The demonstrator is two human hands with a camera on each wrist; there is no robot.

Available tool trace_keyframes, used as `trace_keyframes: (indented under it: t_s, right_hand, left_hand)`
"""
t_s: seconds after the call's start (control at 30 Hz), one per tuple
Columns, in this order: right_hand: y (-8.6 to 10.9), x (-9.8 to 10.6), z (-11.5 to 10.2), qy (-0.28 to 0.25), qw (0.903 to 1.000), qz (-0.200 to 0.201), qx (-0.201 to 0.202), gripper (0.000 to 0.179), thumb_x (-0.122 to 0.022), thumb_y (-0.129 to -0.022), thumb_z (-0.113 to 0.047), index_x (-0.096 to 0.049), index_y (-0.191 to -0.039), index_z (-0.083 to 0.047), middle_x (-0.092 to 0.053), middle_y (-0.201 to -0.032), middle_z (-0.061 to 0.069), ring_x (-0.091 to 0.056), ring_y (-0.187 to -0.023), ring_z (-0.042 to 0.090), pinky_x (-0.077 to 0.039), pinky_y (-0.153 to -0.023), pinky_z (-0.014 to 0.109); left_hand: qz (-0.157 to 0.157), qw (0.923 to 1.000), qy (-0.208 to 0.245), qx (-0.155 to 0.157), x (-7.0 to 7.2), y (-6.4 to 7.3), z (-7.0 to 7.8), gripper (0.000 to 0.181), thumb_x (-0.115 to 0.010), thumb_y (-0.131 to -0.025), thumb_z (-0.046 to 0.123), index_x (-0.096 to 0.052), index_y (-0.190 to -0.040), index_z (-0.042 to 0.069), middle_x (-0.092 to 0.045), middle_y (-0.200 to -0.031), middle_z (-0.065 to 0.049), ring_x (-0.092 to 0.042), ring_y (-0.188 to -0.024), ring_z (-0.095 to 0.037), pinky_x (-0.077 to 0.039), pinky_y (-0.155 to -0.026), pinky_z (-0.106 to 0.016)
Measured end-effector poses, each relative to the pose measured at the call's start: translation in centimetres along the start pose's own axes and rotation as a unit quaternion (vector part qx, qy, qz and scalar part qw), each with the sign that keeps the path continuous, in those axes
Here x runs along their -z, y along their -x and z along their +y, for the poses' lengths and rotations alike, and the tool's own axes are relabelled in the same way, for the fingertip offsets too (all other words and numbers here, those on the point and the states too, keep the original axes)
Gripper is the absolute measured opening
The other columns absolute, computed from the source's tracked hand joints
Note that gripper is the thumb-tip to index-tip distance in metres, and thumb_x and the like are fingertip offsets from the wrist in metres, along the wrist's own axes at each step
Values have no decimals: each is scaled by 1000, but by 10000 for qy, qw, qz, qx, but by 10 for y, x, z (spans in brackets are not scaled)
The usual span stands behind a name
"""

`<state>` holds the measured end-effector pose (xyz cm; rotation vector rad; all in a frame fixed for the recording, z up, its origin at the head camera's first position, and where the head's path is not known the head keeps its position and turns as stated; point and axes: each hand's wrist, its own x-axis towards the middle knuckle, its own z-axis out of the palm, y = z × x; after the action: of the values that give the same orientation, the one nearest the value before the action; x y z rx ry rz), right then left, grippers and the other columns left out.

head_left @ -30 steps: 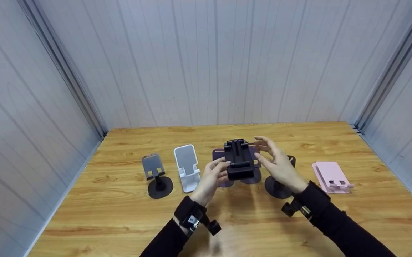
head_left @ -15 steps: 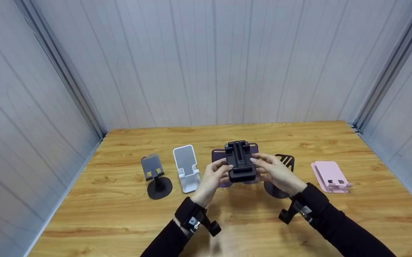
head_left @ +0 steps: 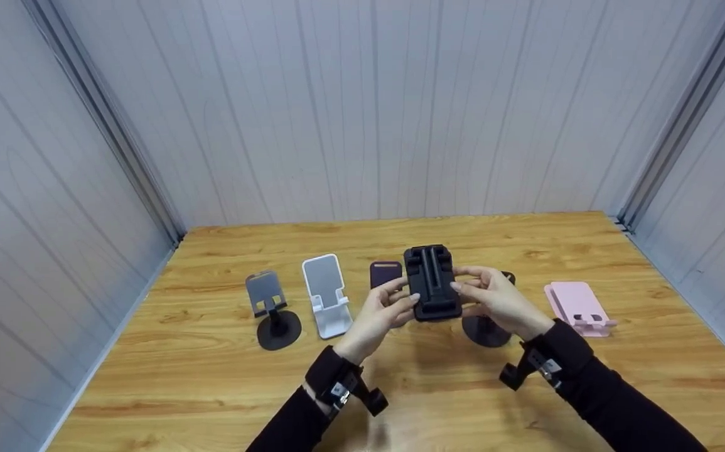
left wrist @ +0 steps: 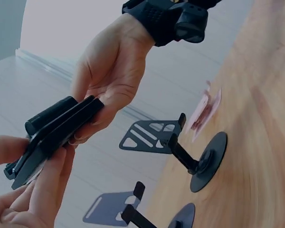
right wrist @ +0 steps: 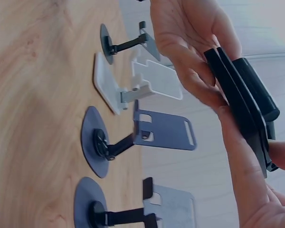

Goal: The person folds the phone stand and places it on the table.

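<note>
Both hands hold a black folded phone stand [head_left: 434, 285] up above the wooden table, its hinged arm side facing the head camera. My left hand [head_left: 375, 317] pinches its left edge with the thumb on top and fingers beneath. Opposite, my right hand [head_left: 506, 304] grips the right edge in the same manner. Seen edge-on in the left wrist view, the folded stand [left wrist: 57, 137] looks like flat layers with a thick cylinder hinge. Behind it stands a purple phone stand [head_left: 386, 273]; a black slotted phone stand [left wrist: 147, 137] is partly hidden by my right hand in the head view.
To the left stand a dark grey phone stand [head_left: 279, 329] on a round base and a white phone stand [head_left: 331, 295]. A pink phone stand [head_left: 579, 304] sits at the right. The wooden table [head_left: 211, 389] ends at a pale panel wall [head_left: 362, 113].
My right hand, spread beside the black stand a second ago, has taken hold of its right edge. The stand has moved slightly right and tilted more face-on to the head camera.
</note>
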<state>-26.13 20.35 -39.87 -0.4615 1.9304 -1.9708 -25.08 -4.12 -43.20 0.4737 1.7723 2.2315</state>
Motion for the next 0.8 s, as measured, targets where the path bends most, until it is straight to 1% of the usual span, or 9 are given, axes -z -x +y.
trace_keyframes:
  t_s: [0.13, 0.2, 0.23, 0.37, 0.47, 0.53, 0.63, 0.73, 0.8]
  right_hand:
    - [6, 10, -7, -70, 10000, -67, 20, 64, -50, -112, -5, -14, -157, 23, -76, -99, -6, -74, -90, 6, -62, -74, 23]
    - [9, 16, -10, -79, 10000, -24, -6, 65, -49, -112, -6, -12, -157, 23, -74, -98, -7, -72, -88, 5, -62, -75, 24]
    - [10, 19, -12, -65, 10000, 11, -12, 65, -49, -112, -6, -12, -158, 23, -73, -96, -8, -71, -88, 4, -62, -76, 24]
    - [17, 35, -17, -158, 9997, 171, 41, 68, -48, -113, -7, -7, -158, 22, -73, -94, -9, -69, -86, 4, -61, -77, 25]
    - [23, 49, -19, -372, 9988, 209, 222, 68, -50, -113, -7, -8, -158, 22, -77, -98, -6, -73, -91, 7, -62, -81, 26]
    - [28, 59, -19, -582, 9974, 153, 397, 52, -50, -112, -6, -30, -157, 14, -79, -104, -2, -75, -96, 10, -63, -85, 28]
    - [34, 73, -17, -936, 9933, 17, 677, 29, -49, -112, -2, -60, -139, -5, -80, -110, 3, -77, -100, 15, -64, -88, 31]
    - [40, 85, -13, -1109, 9906, -12, 799, 28, -47, -112, 0, -65, -128, -14, -79, -112, 6, -77, -102, 17, -64, -88, 31]
    - [43, 93, -9, -1153, 9900, 23, 806, 28, -45, -112, 1, -65, -128, -13, -79, -113, 6, -77, -102, 17, -64, -88, 31]
  left_hand:
    - [-390, 9960, -693, -411, 0, 2, 3, 57, -48, -111, 9, -30, -161, -11, -53, -152, -32, -61, -136, -34, -52, -106, -27]
    - [-473, 9865, -1349, -804, 1, 3, 4, 55, -47, -111, 7, -32, -161, -10, -54, -150, -34, -65, -125, -40, -53, -97, -24]
    - [-444, 9775, -1757, -1078, 1, 4, 5, 54, -48, -111, 6, -34, -160, -10, -53, -151, -35, -64, -125, -41, -52, -102, -27]
    - [-66, 9203, -3463, -1818, 6, 9, 7, 57, -55, -109, 13, -39, -160, -7, -48, -158, -31, -54, -135, -46, -44, -118, -46]
    - [144, 8773, -4363, -1996, 13, 14, 9, 66, -57, -109, 25, -32, -164, -2, -28, -171, -24, -19, -160, -44, -17, -129, -65]
    - [205, 8549, -4780, -2005, 19, 19, 10, 74, -58, -108, 32, -27, -166, 0, -19, -174, -23, -10, -162, -44, -11, -128, -69]
    - [400, 8186, -5382, -1967, 29, 27, 10, 82, -60, -105, 40, -24, -168, 2, -12, -175, -22, -5, -162, -45, -9, -128, -69]
    - [609, 7872, -5835, -1903, 39, 34, 10, 86, -60, -103, 46, -24, -167, 0, -12, -175, -23, -6, -161, -47, -8, -129, -68]
    - [708, 7727, -6040, -1820, 45, 38, 10, 88, -59, -103, 49, -24, -167, 0, -13, -175, -24, -7, -161, -49, -10, -128, -69]
